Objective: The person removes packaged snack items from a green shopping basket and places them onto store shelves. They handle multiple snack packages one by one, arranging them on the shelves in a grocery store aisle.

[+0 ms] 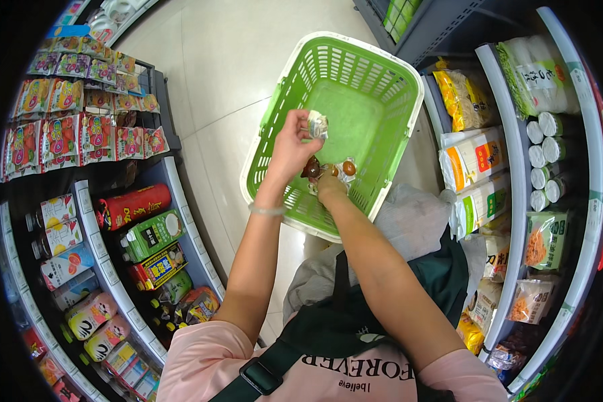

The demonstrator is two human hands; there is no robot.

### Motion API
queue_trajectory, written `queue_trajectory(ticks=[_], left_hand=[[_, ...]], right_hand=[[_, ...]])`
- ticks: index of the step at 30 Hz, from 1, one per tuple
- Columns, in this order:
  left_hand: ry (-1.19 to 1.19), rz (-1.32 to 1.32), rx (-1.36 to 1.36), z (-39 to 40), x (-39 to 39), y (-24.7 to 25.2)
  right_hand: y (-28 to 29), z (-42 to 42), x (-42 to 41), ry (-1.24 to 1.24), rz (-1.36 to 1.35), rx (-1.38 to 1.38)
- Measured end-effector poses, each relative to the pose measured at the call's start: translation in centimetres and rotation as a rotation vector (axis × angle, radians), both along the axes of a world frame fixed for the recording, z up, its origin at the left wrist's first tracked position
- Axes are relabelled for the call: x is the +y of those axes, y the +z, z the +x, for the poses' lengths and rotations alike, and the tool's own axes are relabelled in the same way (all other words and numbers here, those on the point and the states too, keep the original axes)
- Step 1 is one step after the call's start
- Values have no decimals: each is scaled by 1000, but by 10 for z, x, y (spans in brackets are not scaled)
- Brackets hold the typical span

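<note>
My left hand (pixel 294 148) is raised over the green plastic shopping basket (pixel 266 118). Between its thumb and fingers is a small pale wrapped packet (pixel 318 125). Lower down, my right hand (pixel 332 185) reaches into the near end of the basket, its fingers among several small packets. One dark brown packet (pixel 310 167) lies left of those fingers. On their right is a clear packet with a round brown, egg-like item (pixel 349 168). The right fingertips are partly hidden, so whether they grip a packet is unclear.
Shelves on the left hold drink bottles (pixel 63 236) and cartons (pixel 153 236), with hanging snack packets (pixel 63 135) above. Bagged noodles (pixel 475 156) and white-capped containers (pixel 545 161) line the right shelves. Pale floor tiles (pixel 221 65) show beside the basket.
</note>
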State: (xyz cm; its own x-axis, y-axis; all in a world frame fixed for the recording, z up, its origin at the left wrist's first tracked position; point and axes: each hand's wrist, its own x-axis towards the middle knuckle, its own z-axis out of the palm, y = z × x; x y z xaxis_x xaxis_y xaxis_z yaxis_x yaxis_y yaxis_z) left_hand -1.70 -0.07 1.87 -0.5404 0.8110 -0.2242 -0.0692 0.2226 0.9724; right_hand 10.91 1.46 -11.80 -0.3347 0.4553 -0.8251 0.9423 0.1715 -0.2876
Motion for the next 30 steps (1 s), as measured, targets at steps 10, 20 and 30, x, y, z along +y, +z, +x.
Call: queue_trajectory(ticks=[10,20,30], left_hand=[[153,220,-556,48,-38,73],[-80,135,-456,81,-56,142],[-590,182,-364,210,-40,232]], right_hand=[[104,6,45,111,86,354],[288,148,74,-594,-598,1122],[350,298,4,-778,-428,1451]])
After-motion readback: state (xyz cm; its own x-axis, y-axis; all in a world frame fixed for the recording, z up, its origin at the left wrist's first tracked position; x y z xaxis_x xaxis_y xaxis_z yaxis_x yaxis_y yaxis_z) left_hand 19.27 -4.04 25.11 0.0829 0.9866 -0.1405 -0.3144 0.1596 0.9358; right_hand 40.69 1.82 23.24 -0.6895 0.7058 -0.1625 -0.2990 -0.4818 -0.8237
